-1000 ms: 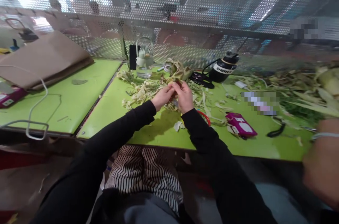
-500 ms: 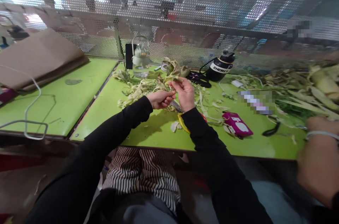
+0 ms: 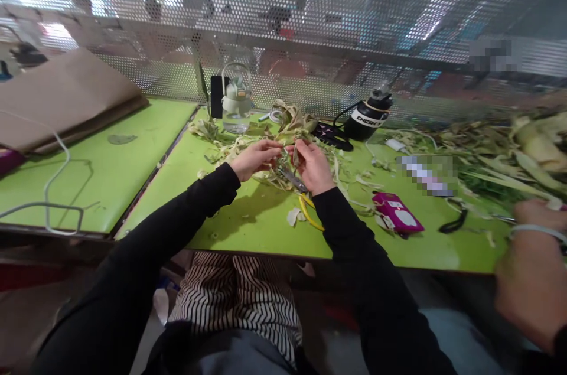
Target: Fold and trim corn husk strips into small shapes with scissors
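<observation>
My left hand (image 3: 254,158) and my right hand (image 3: 312,164) meet over the green table (image 3: 248,221), both pinched on a pale green strip of leaf (image 3: 287,140) from the heap of leaf strips (image 3: 248,147) behind them. Scissors with yellow handles (image 3: 305,204) lie on the table just below my right hand. Both arms wear black sleeves.
A clear kettle (image 3: 234,97) and a black bottle (image 3: 368,116) stand at the back by the perforated metal screen (image 3: 310,20). A magenta phone (image 3: 397,214) lies to the right. A co-worker's hand (image 3: 531,280) and more leaves (image 3: 509,150) fill the right side. Brown paper (image 3: 62,97) and a white cable (image 3: 48,186) lie on the left.
My hands dropped slightly and drew apart a little along the leaf strip; my left hand rose level with the right. The camera view shifted slightly.
</observation>
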The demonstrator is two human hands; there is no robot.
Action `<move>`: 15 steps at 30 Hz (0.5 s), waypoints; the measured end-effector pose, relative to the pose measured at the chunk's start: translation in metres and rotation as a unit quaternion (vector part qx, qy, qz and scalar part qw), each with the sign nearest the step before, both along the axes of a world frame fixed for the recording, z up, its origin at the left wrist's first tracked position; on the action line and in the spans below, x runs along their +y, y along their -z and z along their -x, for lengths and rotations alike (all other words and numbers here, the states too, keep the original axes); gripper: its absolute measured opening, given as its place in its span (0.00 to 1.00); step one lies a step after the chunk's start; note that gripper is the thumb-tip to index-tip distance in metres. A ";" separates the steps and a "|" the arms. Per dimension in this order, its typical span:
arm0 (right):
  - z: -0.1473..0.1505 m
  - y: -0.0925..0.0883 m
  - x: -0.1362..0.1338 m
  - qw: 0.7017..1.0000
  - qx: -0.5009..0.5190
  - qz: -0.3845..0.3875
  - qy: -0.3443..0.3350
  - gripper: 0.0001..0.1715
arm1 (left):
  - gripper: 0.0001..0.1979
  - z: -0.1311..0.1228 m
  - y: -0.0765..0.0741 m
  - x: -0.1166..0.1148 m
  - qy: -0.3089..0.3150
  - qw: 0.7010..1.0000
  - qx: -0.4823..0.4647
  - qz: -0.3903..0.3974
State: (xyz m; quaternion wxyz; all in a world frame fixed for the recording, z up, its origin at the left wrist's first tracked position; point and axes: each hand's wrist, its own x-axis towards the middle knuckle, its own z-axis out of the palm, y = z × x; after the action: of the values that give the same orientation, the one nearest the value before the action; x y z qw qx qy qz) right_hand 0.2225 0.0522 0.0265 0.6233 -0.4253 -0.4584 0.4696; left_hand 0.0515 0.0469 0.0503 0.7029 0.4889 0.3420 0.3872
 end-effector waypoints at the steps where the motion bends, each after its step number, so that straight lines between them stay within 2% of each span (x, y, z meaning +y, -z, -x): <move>1: 0.003 0.000 -0.002 1.000 -0.001 0.003 -0.010 0.22 | 0.06 -0.003 0.001 0.003 -0.019 0.999 -0.036 -0.002; 3: 0.009 0.001 -0.004 1.000 -0.003 0.003 -0.025 0.22 | 0.09 -0.010 0.005 0.007 -0.029 0.996 -0.081 0.008; 8: 0.011 0.005 -0.004 1.000 0.005 0.003 -0.028 0.20 | 0.05 -0.021 0.012 0.014 -0.052 0.991 -0.122 0.033; 15: 0.009 0.007 -0.009 0.996 -0.008 0.047 -0.078 0.22 | 0.06 -0.019 0.005 0.025 -0.074 0.987 -0.142 0.024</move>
State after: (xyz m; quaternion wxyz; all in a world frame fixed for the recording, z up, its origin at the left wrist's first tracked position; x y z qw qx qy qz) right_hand 0.2133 0.0432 0.0195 0.5605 -0.4211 -0.4727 0.5339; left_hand 0.0705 0.0716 0.0450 0.7253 0.3854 0.2832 0.4953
